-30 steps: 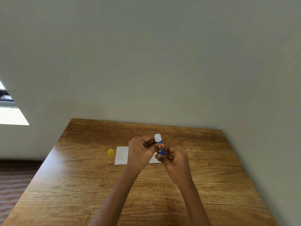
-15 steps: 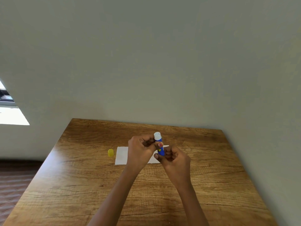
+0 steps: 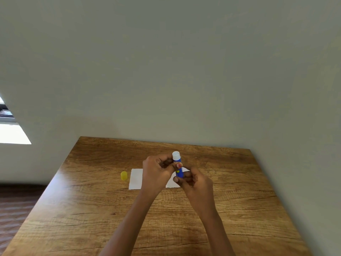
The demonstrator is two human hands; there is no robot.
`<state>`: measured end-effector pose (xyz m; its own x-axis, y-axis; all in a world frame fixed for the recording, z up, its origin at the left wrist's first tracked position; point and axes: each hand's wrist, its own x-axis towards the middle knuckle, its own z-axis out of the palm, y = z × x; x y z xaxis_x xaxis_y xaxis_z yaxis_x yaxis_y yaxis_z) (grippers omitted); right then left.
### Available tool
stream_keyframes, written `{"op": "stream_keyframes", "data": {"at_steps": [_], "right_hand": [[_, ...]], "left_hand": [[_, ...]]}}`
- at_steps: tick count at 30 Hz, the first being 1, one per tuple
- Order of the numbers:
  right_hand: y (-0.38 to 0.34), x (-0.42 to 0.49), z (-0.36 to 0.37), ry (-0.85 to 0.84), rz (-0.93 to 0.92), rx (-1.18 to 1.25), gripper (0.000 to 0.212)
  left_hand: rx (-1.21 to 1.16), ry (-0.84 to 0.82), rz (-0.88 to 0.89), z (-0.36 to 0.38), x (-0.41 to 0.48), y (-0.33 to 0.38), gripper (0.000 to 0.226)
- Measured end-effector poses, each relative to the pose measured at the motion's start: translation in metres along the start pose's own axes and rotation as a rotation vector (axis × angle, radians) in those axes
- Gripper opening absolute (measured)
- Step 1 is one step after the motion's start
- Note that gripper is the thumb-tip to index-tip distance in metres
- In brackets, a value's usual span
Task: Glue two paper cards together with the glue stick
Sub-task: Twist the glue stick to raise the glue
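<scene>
A: Biggest first, quick.
B: Plain grey wall [image 3: 184, 71] filled the upper half. Wood-grain table [image 3: 92, 218] sat right against it. Bright window [image 3: 11, 133] was at far left, dark floor [image 3: 14, 204] below it.

A: Hands?
B: Both were up over the middle of the table and close together. Left hand [image 3: 156, 172] was curled, thumb and fingers [image 3: 178, 165] pinching the upper part of the glue stick. Right hand [image 3: 195, 183] was just beside it, its fingers [image 3: 181, 180] curled round the stick's lower end.

A: Paper?
B: White paper card [image 3: 136, 179] lay flat on the table under the hands, mostly hidden by them. One sheet or two stacked, couldn't tell.

A: Glue stick itself?
B: Glue stick [image 3: 177, 159] was a blue tube, roughly upright, with its white top clear above the left hand. It was held off the table, above the card.

A: Smallest?
B: Yellow cap [image 3: 123, 175] was on the table just left of the card, apart from both hands.
</scene>
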<state>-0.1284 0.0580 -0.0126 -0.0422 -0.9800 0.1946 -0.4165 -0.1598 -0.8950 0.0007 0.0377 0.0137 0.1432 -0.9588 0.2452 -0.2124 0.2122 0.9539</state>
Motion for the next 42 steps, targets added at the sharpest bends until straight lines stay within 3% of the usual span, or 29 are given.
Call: {"op": "stream_keyframes", "data": {"at_steps": [7, 12, 19, 26, 30, 33, 42], "right_hand": [[-0.003, -0.001, 0.010, 0.230, 0.036, 0.077, 0.030], [0.001, 0.000, 0.005, 0.112, 0.037, 0.128, 0.028], [0.010, 0.001, 0.006, 0.001, -0.058, -0.053, 0.021], [0.001, -0.003, 0.013, 0.063, 0.026, 0.121, 0.031], [0.000, -0.002, 0.019, 0.203, -0.002, 0.046, 0.032], [-0.001, -0.002, 0.020, 0.215, -0.003, 0.071, 0.028], [0.008, -0.002, 0.014, -0.010, -0.045, 0.023, 0.021]], "left_hand": [[-0.010, -0.014, -0.030, 0.001, -0.002, 0.002, 0.019], [0.010, -0.033, -0.005, 0.001, -0.003, 0.002, 0.018], [0.027, -0.027, 0.000, 0.002, -0.001, 0.001, 0.018], [0.018, 0.031, -0.030, -0.004, 0.001, 0.001, 0.016], [0.019, 0.011, -0.048, -0.002, -0.001, 0.000, 0.016], [0.018, 0.004, -0.048, -0.002, 0.000, -0.001, 0.015], [0.015, -0.006, -0.033, -0.002, 0.000, 0.000, 0.016]]}}
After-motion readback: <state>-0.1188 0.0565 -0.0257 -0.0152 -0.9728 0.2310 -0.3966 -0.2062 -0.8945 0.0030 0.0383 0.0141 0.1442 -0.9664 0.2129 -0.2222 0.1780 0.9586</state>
